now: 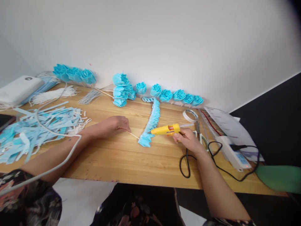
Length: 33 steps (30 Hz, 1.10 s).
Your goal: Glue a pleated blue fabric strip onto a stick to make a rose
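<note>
My right hand (187, 139) is closed round the handle of a yellow glue gun (164, 129). The gun's nozzle points left, at the lower part of a pleated blue strip (153, 117); I cannot tell whether they touch. That strip runs from the back of the table toward me, its far end curled. Between the fingers of my left hand (119, 124) is a thin wooden stick (133, 135), its other end at the strip's near end. Finished blue flowers (122, 89) on sticks lie behind the strip.
More blue flowers (166, 95) line the wall. Cut blue strips (54, 125) lie heaped at left, near a white power bank (21, 89). On the right are a tape roll (190, 115), scissors (202, 139), a power strip (235, 153) and a looping black cord (188, 172).
</note>
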Tool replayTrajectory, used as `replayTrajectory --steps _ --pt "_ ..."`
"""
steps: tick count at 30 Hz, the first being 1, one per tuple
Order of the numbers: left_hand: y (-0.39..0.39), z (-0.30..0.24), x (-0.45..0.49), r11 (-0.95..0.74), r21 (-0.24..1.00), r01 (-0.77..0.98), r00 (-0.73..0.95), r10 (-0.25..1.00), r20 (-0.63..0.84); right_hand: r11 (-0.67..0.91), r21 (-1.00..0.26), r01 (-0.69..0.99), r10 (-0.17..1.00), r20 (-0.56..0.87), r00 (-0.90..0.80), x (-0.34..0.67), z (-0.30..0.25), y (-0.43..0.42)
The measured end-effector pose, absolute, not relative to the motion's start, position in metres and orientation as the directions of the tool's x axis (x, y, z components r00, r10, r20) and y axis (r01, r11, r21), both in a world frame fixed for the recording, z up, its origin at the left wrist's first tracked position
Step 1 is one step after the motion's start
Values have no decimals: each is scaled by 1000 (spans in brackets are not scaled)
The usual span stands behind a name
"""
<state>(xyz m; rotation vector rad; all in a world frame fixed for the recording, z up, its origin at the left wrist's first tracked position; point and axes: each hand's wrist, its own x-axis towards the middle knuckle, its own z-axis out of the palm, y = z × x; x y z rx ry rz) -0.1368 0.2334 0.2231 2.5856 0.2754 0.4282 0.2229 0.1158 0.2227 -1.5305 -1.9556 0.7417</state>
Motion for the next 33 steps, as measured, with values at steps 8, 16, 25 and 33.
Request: replayTrajectory --steps 8,16,25,33 --pt "237 221 -139 -875 467 128 933 267 243 211 -724 657 969 65 -240 223 224 117" --pt "234 223 -137 -877 460 142 925 283 253 150 -688 710 980 8 -199 224 223 117" --pt "236 222 -138 -859 493 137 922 293 254 95 -636 766 991 -10 -132 221 223 115" --pt "239 221 -139 -838 533 120 923 291 250 71 -692 718 997 41 -59 226 233 112"
